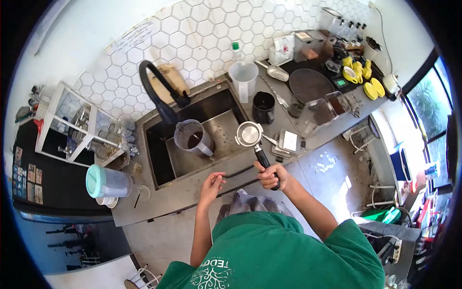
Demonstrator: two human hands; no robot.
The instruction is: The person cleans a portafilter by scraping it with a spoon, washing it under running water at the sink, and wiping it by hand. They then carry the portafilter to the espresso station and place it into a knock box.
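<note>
A portafilter (249, 134) with a black handle is gripped in my right hand (272, 175). Its metal basket faces up over the counter's front edge, just right of the sink (224, 149). My left hand (211, 185) hovers by the sink's front rim, fingers loosely bent and nothing visible in them. Inside the sink stands a clear pitcher (190, 139) holding some dark liquid, under the black faucet (166, 91). Beyond the portafilter are a dark jug (263, 108) and a small scale (288, 142).
Behind the dark jug stands a clear plastic pitcher (244, 79). Further right are a round dark tray (310, 85), a clear container (320, 113) and yellow cups (357, 72). On the left stand a mint-lidded jug (107, 180) and a white rack (72, 123) with glassware.
</note>
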